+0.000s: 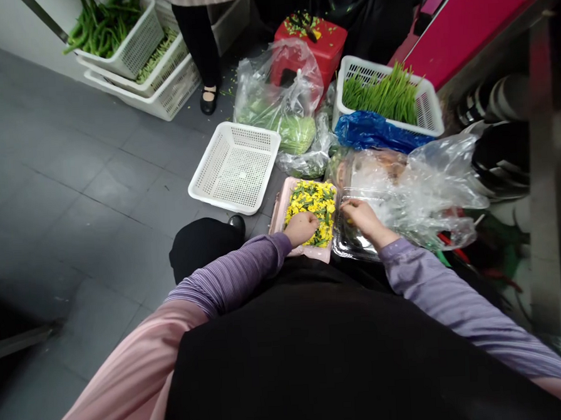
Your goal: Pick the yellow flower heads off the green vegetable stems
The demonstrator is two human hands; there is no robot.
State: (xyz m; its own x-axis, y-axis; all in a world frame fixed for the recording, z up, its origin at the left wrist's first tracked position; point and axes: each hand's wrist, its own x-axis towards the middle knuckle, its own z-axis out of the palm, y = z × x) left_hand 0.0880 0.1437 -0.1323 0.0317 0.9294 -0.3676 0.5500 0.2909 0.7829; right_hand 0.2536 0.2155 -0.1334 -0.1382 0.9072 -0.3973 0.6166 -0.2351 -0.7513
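Close in front of the black apron (288, 354), a pink tray (311, 253) lay well covered with yellow flowers (310, 199) mixed with green stems. The left hand (302, 227) was curled over them, its fingertips hidden, so whether it grasped any could not be told. At the clear plastic box (353, 249) just beside the tray, the right hand (363, 218) had its fingers drawn close together; what they gripped, if anything, was unclear. Handling of the flowers seemed under way, with plenty left; how much was done could not be judged.
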